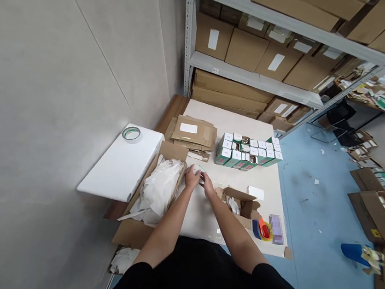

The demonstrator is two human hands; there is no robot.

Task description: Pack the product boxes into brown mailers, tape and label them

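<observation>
My left hand (pixel 192 178) and my right hand (pixel 206 183) are close together over the table, fingers curled in toward each other. Between their fingertips is a small white item with a green edge (pixel 199 168); its kind is too small to make out. Just left of my left hand stands an open cardboard box (pixel 174 151) heaped with crumpled white wrapping (pixel 160 185). Beyond my hands lies a stack of flattened cardboard (pixel 194 133) with a white label. Green-and-white cartons (pixel 247 151) stand in rows to the right, some with open tops.
A small open carton (pixel 246 206) with clear plastic inside sits right of my right arm. Near it are tape rolls with an orange-red dispenser (pixel 264 228) and a white card (pixel 255 193). A tape roll (pixel 131 133) lies on the white side surface (pixel 116 168). Shelving (pixel 229 70) stands behind the table.
</observation>
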